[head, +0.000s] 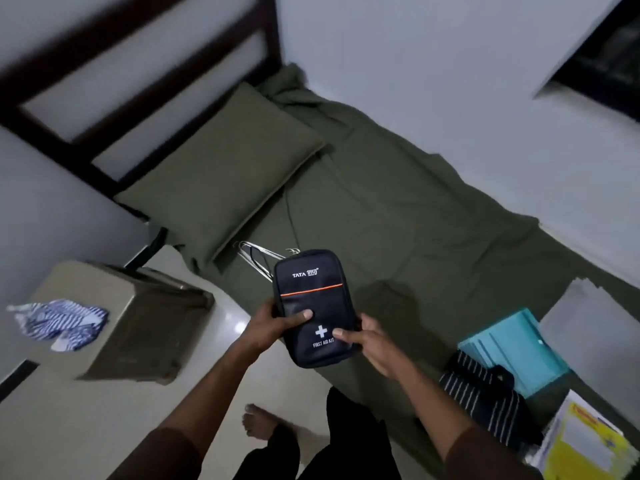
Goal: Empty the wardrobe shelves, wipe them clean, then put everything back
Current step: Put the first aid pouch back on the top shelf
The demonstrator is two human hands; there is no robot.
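A black first aid kit pouch [311,299] with an orange stripe and a white cross hangs above the near edge of the bed. My left hand [273,323] grips its left side, thumb across the front. My right hand [370,344] grips its right side, thumb near the cross. Wire hangers [256,256] lie on the green sheet just behind the pouch. Near the right edge of the bed lie a teal folder [516,351], a black striped cloth [481,393], a grey sheet of paper [588,327] and yellow books [588,445].
The bed [415,209] has a green sheet and a green pillow [221,174] by the dark headboard. A brown box [138,320] stands on the floor at left, with a blue striped cloth [59,323] on it. My bare foot [258,424] is on the tiled floor.
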